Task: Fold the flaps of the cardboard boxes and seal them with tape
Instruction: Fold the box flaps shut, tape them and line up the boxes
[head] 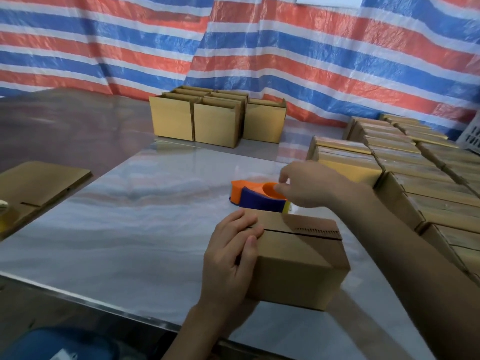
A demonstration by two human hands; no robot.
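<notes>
Box flaps pinned shut under flat left hand for sealing; right hand at tape dispenser, fingers curled, grip unclear.

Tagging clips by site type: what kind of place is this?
Probably a makeshift packing station: rows of closed cardboard boxes at the right of the table, a tape dispenser on it, and a striped tarp hung behind.
</notes>
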